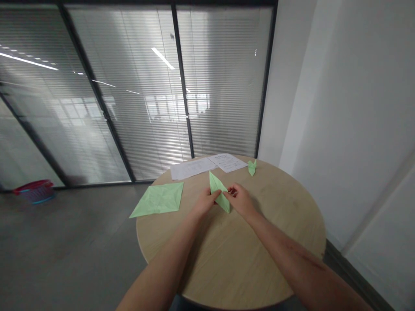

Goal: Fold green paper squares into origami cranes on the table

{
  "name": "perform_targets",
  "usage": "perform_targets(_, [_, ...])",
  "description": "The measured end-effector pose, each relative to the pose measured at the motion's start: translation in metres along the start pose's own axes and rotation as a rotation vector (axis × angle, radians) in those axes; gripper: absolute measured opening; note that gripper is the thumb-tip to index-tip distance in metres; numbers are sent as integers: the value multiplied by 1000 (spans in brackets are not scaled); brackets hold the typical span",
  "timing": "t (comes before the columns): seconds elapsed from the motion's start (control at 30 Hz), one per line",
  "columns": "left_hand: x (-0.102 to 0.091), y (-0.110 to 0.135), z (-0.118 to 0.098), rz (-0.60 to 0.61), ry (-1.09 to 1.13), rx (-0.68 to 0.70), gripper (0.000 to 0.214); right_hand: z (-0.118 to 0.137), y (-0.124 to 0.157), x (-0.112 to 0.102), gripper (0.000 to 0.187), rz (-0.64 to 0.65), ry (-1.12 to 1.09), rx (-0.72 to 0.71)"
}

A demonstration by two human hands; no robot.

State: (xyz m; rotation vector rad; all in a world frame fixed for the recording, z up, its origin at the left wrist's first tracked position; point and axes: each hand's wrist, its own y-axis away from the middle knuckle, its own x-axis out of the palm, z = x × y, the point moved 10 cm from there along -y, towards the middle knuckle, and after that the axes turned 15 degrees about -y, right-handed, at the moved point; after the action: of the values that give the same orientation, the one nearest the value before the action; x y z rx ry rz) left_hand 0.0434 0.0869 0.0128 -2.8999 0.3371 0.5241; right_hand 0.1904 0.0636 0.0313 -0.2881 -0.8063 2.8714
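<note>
Above the middle of the round wooden table (227, 268), a folded piece of light green paper (215, 182) is held between both hands, its long shape slanting with one point up and one point down. My left hand (206, 200) grips its left edge, thumb on the face of the paper. My right hand (239, 198) pinches the right edge with thumb and fingertips. The fingers behind the paper are partly hidden. A small folded green paper figure (252, 167) stands at the back right of the table.
A creased green paper sheet (158, 199) lies at the left, overhanging the table's edge. Printed white pages (227, 162) and more white sheets (193, 168) lie at the back. A red-rimmed basket (35, 191) sits on the floor. Glass panels with blinds (149, 129) stand behind the table.
</note>
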Motion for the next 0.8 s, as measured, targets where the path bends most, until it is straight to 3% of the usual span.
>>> perform_targets(0.23, [-5,-2,3,-35,-15,-2,32,19,5,11,26,109,-87,-73])
perform_targets(0.53, [1,5,-5,9,60,-2,30,-16,-1,10,32,47,-195,89])
perform_targets(0.63, [0,6,-5,1,125,-27,32,-21,0,18,36,110,-248,149])
perform_targets(0.8, [3,2,1,49,175,-25,39,-17,5,31,49,245,-160,171])
